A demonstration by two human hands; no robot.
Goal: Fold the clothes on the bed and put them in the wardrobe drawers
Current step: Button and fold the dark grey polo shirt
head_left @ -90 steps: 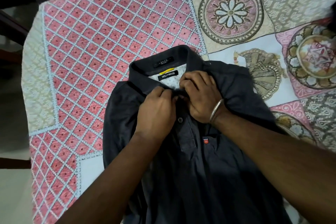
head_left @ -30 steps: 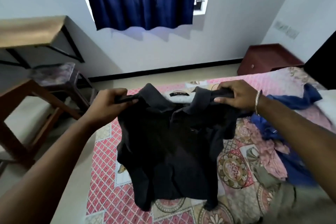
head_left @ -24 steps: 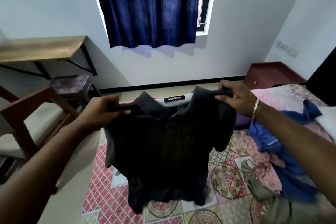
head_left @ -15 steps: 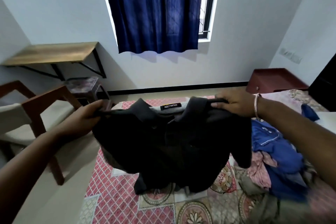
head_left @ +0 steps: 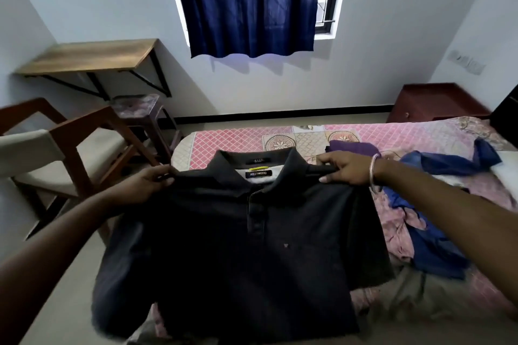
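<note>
One dark grey polo shirt (head_left: 238, 246), two hands on it — left hand (head_left: 143, 186) pinches the left shoulder, right hand (head_left: 349, 169) pinches the right shoulder, fingers clenched on the fabric. It's spread front side up over the bed (head_left: 392, 134), collar pointing away, long axis running toward the camera. Just right of the right fingers: one heap of clothes (head_left: 437, 204), blue and pink mostly.
</note>
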